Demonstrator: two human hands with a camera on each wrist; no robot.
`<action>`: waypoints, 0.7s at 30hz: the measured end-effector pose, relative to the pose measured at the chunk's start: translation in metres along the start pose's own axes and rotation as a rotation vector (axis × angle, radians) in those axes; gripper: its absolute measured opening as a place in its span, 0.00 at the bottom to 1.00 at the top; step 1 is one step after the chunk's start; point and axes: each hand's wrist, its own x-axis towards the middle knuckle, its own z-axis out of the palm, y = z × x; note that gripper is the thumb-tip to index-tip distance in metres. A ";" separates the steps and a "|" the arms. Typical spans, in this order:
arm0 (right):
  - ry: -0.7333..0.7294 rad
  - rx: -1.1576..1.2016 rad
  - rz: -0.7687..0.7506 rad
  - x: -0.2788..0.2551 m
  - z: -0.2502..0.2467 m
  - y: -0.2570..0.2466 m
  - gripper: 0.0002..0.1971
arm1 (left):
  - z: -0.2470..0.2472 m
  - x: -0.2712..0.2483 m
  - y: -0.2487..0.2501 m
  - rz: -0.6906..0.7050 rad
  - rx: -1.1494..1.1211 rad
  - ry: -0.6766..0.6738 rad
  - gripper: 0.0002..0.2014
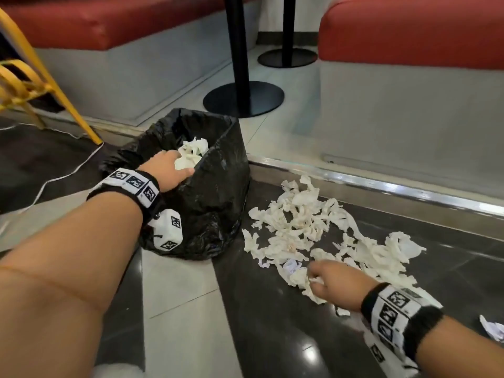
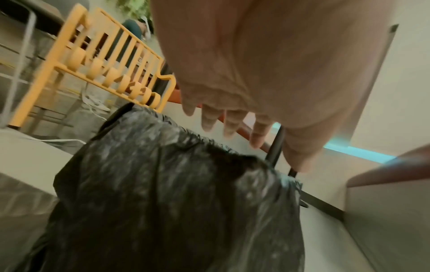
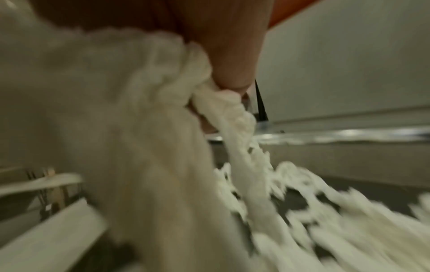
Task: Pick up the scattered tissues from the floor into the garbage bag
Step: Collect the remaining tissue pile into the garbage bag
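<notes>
A black garbage bag (image 1: 215,197) stands open on the floor with crumpled tissues (image 1: 194,150) inside. My left hand (image 1: 183,167) hovers over the bag's mouth. In the left wrist view its fingers (image 2: 229,123) are spread and straight above the bag (image 2: 177,202), holding nothing. To the right, a pile of torn white tissues (image 1: 300,222) lies on the dark floor. My right hand (image 1: 316,276) is down at the pile's near edge. In the right wrist view its fingers (image 3: 232,64) pinch a bunched tissue (image 3: 223,104) that trails down to the pile.
Two black table pedestals (image 1: 242,99) (image 1: 287,57) stand behind the bag on a raised tiled step with a metal edge (image 1: 381,184). Red benches (image 1: 409,28) flank them. A yellow chair (image 1: 24,85) and white cable (image 1: 54,181) are at left. One crumpled paper (image 1: 493,328) lies far right.
</notes>
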 end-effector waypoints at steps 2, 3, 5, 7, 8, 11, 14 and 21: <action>0.184 0.055 -0.028 0.009 -0.036 -0.029 0.06 | 0.012 -0.011 -0.010 0.120 -0.037 0.126 0.23; 0.319 0.118 -0.046 0.015 -0.054 -0.046 0.04 | 0.017 -0.017 -0.018 0.165 -0.092 0.217 0.18; 0.627 0.252 -0.101 0.032 -0.092 -0.084 0.05 | 0.026 -0.025 -0.038 0.173 -0.214 0.369 0.09; 0.935 0.375 -0.214 0.059 -0.129 -0.129 0.05 | 0.032 -0.026 -0.060 0.149 -0.269 0.448 0.05; 1.066 0.427 -0.295 0.074 -0.145 -0.150 0.05 | 0.035 -0.026 -0.070 0.136 -0.287 0.465 0.03; 1.372 0.547 -0.496 0.120 -0.177 -0.209 0.06 | 0.042 -0.032 -0.101 0.072 -0.312 0.355 0.06; 1.468 0.565 -0.530 0.175 -0.180 -0.249 0.06 | 0.058 -0.042 -0.129 0.033 -0.192 -0.061 0.06; 0.322 -0.039 0.026 0.225 -0.140 -0.224 0.21 | 0.113 -0.055 -0.093 0.162 0.256 -0.918 0.18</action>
